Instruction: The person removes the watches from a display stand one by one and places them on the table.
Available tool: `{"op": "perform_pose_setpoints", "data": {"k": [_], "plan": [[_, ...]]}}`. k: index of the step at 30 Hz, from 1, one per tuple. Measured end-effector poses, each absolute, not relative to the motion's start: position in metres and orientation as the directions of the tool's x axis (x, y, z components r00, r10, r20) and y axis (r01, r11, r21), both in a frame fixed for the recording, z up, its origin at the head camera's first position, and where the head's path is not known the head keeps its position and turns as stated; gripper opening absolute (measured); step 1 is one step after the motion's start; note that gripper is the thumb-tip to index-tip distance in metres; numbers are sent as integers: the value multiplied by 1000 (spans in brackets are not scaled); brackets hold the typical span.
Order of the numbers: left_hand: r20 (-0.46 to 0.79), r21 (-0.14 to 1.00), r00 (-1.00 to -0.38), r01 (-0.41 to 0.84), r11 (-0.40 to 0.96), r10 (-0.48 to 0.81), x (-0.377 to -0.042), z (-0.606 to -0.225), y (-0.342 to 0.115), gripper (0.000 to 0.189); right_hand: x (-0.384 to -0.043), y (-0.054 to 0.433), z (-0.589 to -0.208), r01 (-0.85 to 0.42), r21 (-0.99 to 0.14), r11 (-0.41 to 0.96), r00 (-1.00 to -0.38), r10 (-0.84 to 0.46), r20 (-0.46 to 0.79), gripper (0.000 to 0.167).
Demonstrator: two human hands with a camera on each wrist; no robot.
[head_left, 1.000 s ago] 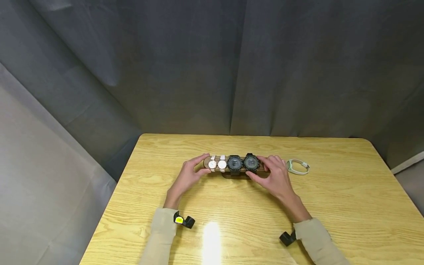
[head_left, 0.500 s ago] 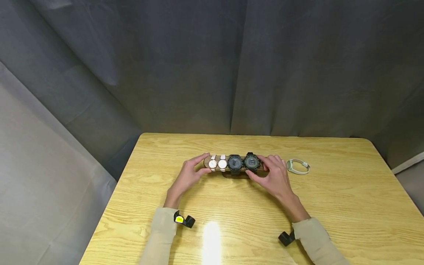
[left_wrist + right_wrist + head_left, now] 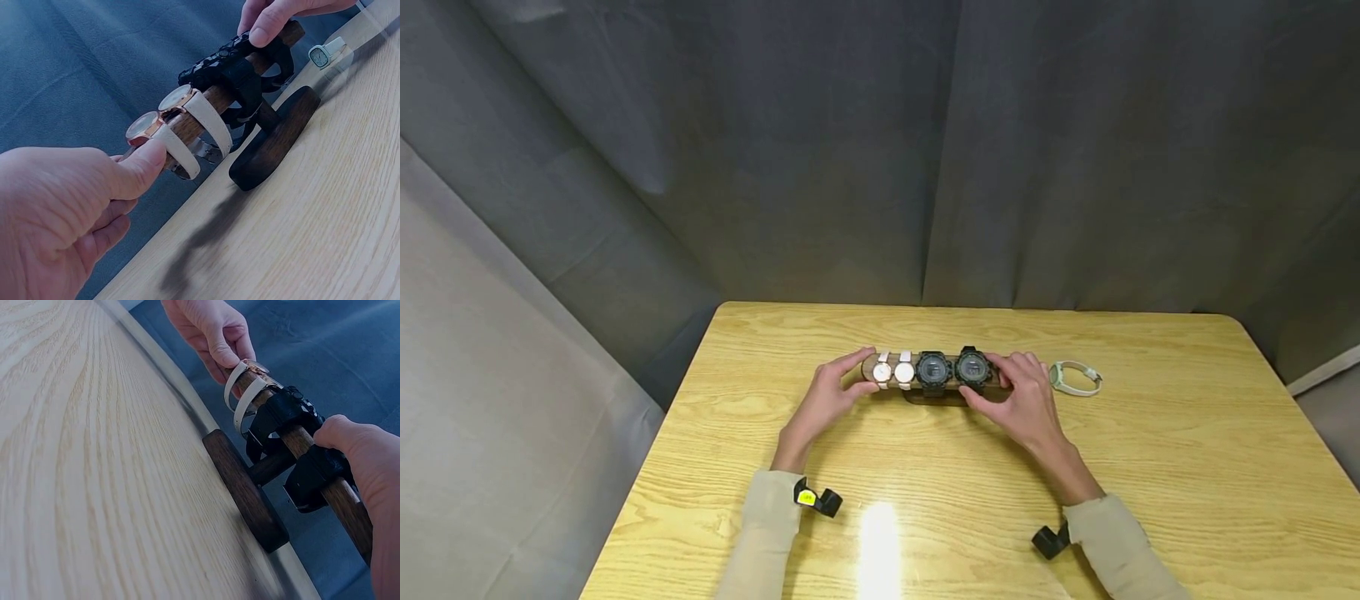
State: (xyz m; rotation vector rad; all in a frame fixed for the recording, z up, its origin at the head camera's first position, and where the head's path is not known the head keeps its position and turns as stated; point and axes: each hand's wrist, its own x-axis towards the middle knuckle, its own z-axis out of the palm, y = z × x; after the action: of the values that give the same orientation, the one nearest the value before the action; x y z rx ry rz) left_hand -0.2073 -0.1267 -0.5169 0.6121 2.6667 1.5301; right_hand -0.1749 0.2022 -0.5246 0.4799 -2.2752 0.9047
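A dark wooden T-shaped watch stand (image 3: pixel 247 490) stands on the table, its bar carrying watches in a row. At the left end are two watches with white straps and rose-gold cases, an outer white-strapped watch (image 3: pixel 882 372) and an inner one (image 3: pixel 905 372). Two bulky black digital watches follow, an inner black watch (image 3: pixel 934 369) and an outer black watch (image 3: pixel 973 367). My left hand (image 3: pixel 822 398) pinches the bar's left end, thumb against the outer white-strapped watch. My right hand (image 3: pixel 1026 402) grips the outer black watch between thumb and fingers; part of its grip is hidden behind the bar.
A pale green watch with a white strap (image 3: pixel 1078 388) lies on the wooden table (image 3: pixel 1172 450), right of the right hand. Grey curtain (image 3: pixel 820 167) hangs behind the table's far edge. Small black wrist cameras sit on both sleeves.
The outer black watch and the right hand have shifted very slightly to the right. The left hand keeps its place at the bar's end.
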Motion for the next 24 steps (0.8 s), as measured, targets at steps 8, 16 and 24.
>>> {"op": "perform_pose_setpoints", "data": {"k": [8, 16, 24], "plan": [[166, 835, -929, 311, 453, 331, -207, -516, -127, 61, -175, 206, -526, -538, -490, 686, -731, -90, 677, 61], [163, 835, -928, 311, 455, 336, -206, -518, -128, 60, -175, 210, -525, -545, -481, 687, -721, -90, 687, 60], [179, 834, -921, 328, 443, 345, -207, -517, -128, 61, -175, 214, -527, -537, -479, 695, -719, -81, 690, 59]]}}
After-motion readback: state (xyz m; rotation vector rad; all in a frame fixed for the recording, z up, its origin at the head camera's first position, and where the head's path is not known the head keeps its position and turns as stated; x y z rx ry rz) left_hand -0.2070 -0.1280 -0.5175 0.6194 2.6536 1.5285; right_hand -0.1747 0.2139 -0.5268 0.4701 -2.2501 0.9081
